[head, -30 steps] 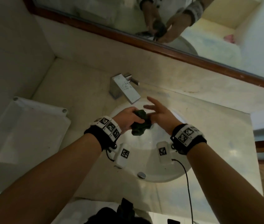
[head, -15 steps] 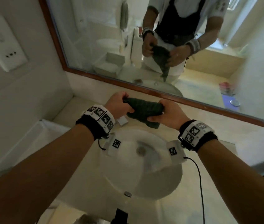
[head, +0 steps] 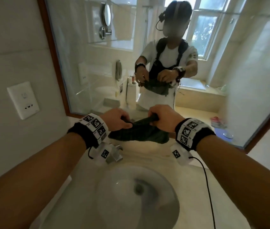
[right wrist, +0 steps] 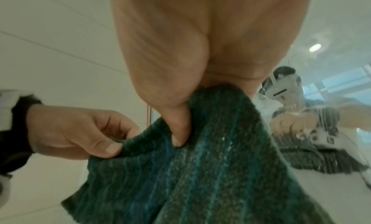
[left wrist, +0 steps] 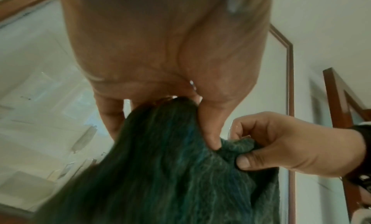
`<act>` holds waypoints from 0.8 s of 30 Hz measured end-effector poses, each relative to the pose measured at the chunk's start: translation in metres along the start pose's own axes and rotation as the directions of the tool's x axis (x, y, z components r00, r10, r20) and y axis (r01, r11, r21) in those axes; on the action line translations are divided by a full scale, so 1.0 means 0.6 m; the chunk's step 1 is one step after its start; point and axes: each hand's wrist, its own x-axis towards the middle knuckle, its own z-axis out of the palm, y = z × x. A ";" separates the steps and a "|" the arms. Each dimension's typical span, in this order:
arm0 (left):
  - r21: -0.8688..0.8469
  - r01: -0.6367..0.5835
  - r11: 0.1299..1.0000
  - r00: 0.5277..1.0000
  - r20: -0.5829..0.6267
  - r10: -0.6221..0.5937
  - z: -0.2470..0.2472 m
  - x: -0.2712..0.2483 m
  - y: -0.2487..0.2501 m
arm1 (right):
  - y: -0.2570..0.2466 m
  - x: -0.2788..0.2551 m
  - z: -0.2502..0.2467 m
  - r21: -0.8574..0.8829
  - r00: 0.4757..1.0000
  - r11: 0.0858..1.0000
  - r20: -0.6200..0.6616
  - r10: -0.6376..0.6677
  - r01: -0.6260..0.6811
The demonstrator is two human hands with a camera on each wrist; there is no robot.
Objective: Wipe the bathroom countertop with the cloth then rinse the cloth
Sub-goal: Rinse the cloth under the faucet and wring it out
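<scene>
A dark green ribbed cloth (head: 141, 132) hangs in the air above the back of the round white sink (head: 167, 217), in front of the mirror. My left hand (head: 116, 120) pinches its left upper edge and my right hand (head: 163, 116) pinches its right upper edge. The cloth (left wrist: 180, 179) sags between them. From the left wrist, the thumb presses into the cloth beside the right hand (left wrist: 287, 148). From the right wrist, the thumb digs into the cloth (right wrist: 210, 171) next to the left hand (right wrist: 80, 135). The beige countertop (head: 230, 204) surrounds the sink.
A chrome faucet (head: 114, 156) stands at the sink's back left, below my left wrist. A wood-framed mirror (head: 255, 80) covers the wall ahead. A wall socket (head: 23, 100) sits on the left wall. A thin black cable (head: 208, 187) trails from my right wrist.
Both hands have lifted the cloth from under the faucet up in front of the mirror and drawn it out from a wad to a spread piece. The head view has tilted upward.
</scene>
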 end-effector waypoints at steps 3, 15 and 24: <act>-0.003 -0.032 0.999 0.999 0.013 0.032 -0.022 0.002 0.019 | -0.004 0.003 -0.023 -0.115 0.999 0.993 -0.046 -0.004 -0.002; -0.171 -0.192 0.967 0.981 -0.012 0.193 -0.134 0.010 0.055 | -0.042 0.016 -0.116 -0.151 0.984 0.979 -0.136 0.113 -0.134; 0.128 -0.174 0.976 0.975 -0.119 0.189 -0.142 0.017 0.028 | -0.038 -0.007 -0.089 0.012 0.982 0.982 -0.019 0.189 -0.189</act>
